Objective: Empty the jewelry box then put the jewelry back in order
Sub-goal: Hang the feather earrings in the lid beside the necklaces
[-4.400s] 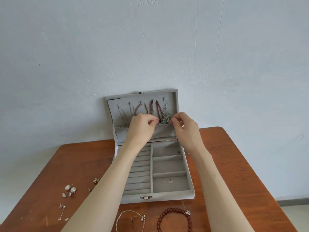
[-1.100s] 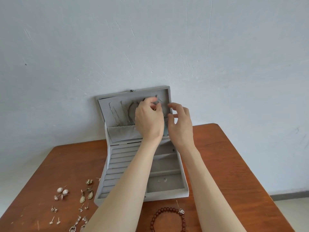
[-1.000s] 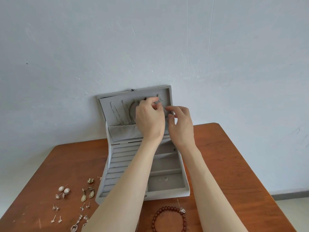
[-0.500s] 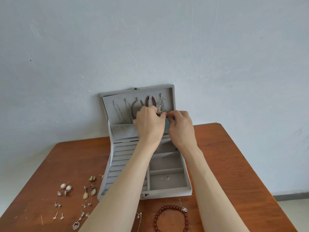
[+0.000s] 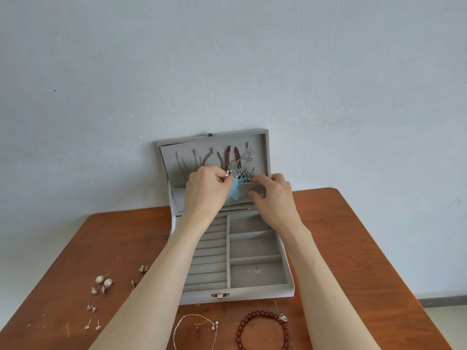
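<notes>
Head view: jewelry box [image 5: 288, 289], lid upright against the wall, lid hooks being worked.
Left hand [image 5: 206, 189] pinches a blue feather earring [image 5: 233, 189] off the lid; right hand [image 5: 274, 195] curls over the lid pocket [image 5: 252, 192], holding it down, likely to free the tangle. Bead bracelet [image 5: 262, 329] lies on the near surface [image 5: 353, 248].

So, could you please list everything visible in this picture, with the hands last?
jewelry box: one, grey, open on the table, lid against the wall.
necklaces: several, silver and dark red, hanging inside the lid.
blue-stone dangle piece: one cluster, silver and blue, at the lid pocket.
earrings: several, pearl and silver, on the table left of the box.
chain bracelet: one, silver, in front of the box.
bead bracelet: one, dark red, in front of the box.
table: one, brown wood.
left hand: pinches the dangle piece.
right hand: holds the pocket's edge.
</notes>
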